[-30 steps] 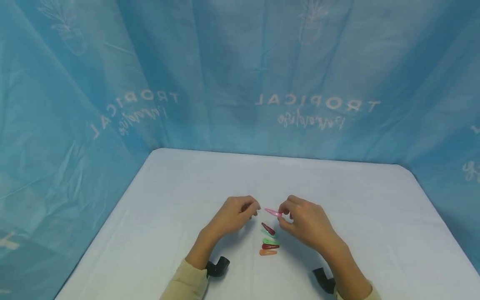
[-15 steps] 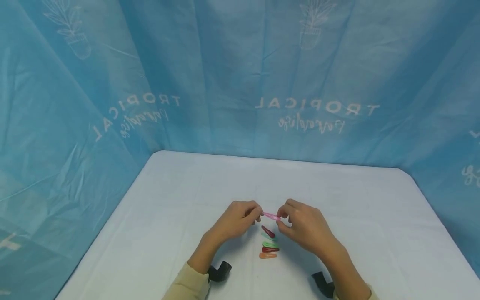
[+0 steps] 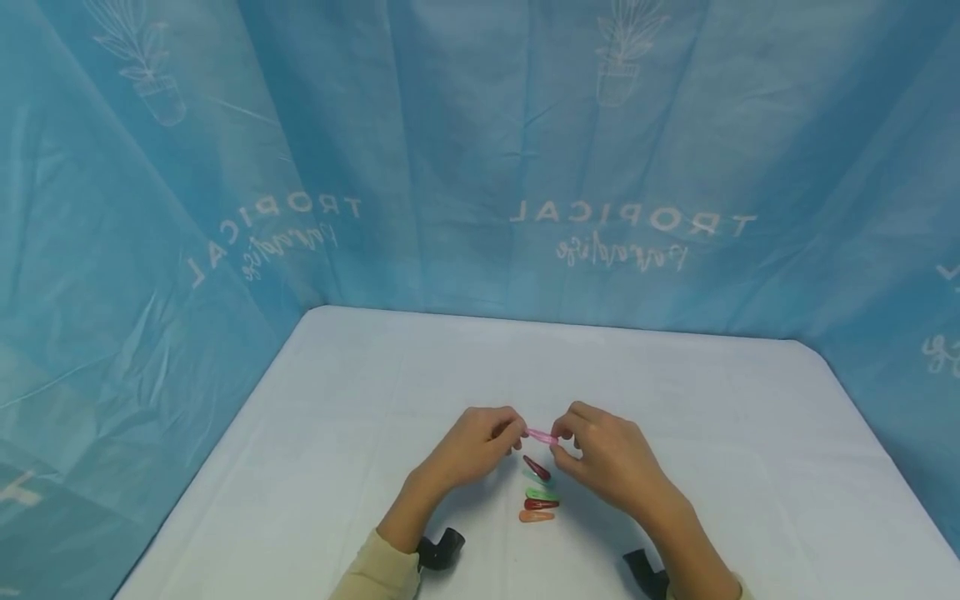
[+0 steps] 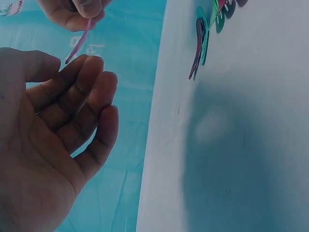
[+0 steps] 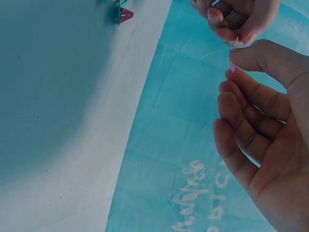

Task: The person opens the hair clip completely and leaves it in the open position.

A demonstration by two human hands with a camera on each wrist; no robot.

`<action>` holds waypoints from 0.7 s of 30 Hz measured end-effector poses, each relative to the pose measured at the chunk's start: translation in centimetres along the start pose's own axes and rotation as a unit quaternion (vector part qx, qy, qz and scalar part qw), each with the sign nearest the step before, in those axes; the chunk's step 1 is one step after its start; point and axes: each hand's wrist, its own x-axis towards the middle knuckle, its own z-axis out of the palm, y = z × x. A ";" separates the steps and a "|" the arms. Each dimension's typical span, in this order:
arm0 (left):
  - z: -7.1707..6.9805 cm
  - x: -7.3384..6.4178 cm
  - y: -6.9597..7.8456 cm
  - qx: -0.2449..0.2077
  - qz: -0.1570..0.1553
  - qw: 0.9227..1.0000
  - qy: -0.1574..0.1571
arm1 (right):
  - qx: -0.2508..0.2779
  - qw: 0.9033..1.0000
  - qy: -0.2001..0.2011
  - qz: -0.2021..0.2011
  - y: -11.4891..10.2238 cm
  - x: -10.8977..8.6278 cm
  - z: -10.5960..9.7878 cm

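Note:
A pink snap hair clip (image 3: 542,436) is stretched between both hands above the white table. My right hand (image 3: 609,454) pinches its wider end between thumb and forefinger. At the narrow tip, the thumb and forefinger of my left hand (image 3: 480,443) grip the clip. The left wrist view shows the pink hair clip (image 4: 78,47) running down to the left fingertips, the other left fingers curving loosely. Below the hands lies a column of clips: a dark red clip (image 3: 537,467), a teal one (image 3: 535,477), a green one (image 3: 542,494), another red one (image 3: 542,504) and an orange one (image 3: 536,516).
The white tabletop (image 3: 360,375) spreads around the hands. Blue printed curtains (image 3: 465,167) hang behind it and at its sides. Black wrist mounts (image 3: 442,550) sit on both forearms near the table's front.
My left hand has moved right and taken the tip of the pink hair clip, which was held by the right hand alone. The clips on the table stay put.

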 end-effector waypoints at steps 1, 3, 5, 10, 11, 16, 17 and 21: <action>0.0 0.0 0.0 0.002 0.001 1.000 0.002 | 0.000 1.000 0.001 -0.002 -0.1 0.0 0.0; -0.1 0.0 -0.1 0.006 0.001 1.000 0.004 | -0.001 1.000 0.000 -0.004 -0.2 0.1 0.0; -0.2 0.0 -0.1 0.006 0.003 1.000 0.004 | -0.002 1.000 -0.002 -0.007 -0.2 0.2 0.0; -0.3 0.1 -0.1 -0.003 0.009 1.000 0.001 | -0.004 1.000 0.010 -0.010 -0.2 0.3 -0.1; -0.3 0.1 -0.1 -0.004 0.008 1.000 0.001 | -0.004 1.000 0.011 -0.012 -0.2 0.3 -0.1; -0.2 -0.1 -0.1 -0.013 -0.005 1.000 0.001 | -0.001 1.000 0.008 -0.020 -0.2 0.3 0.0; -0.2 -0.1 -0.1 -0.015 -0.007 1.000 0.000 | 0.000 1.000 0.007 -0.021 -0.2 0.3 0.0; -0.2 -0.1 0.0 -0.037 -0.011 0.999 0.000 | 0.004 1.000 0.007 -0.019 -0.2 0.2 0.1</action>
